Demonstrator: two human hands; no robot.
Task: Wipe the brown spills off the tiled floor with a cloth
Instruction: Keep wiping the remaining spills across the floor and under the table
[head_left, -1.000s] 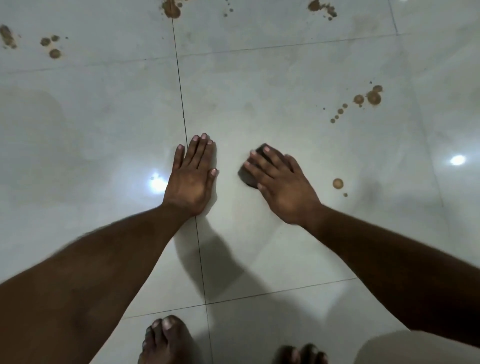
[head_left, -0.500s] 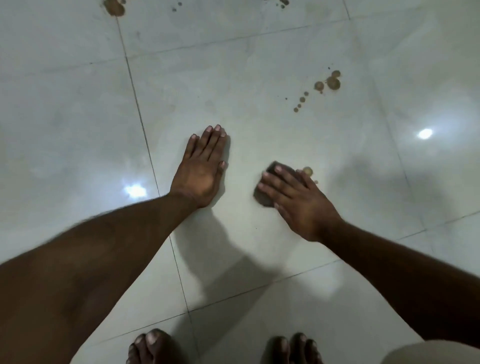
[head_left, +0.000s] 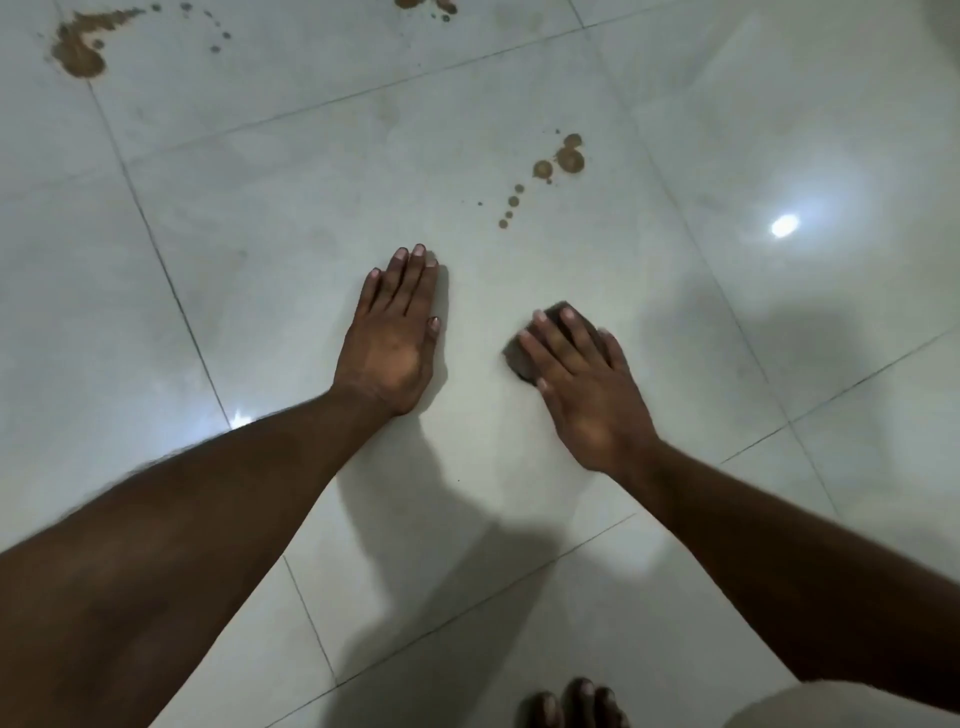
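Note:
My right hand presses a small dark cloth flat on the pale tiled floor, fingers straight over it; most of the cloth is hidden under them. My left hand rests palm-down on the tile just to the left, fingers straight. A cluster of brown drops lies ahead of the right hand. A larger brown spill sits at the far left, and another brown spill is cut by the top edge.
My bare toes show at the bottom edge. Dark grout lines cross the glossy tiles. A bright lamp reflection shines at the right.
The right hand slid the cloth rightward over the single brown drop near it, and that drop no longer shows. The view shifted, bringing the far-left spill into sight.

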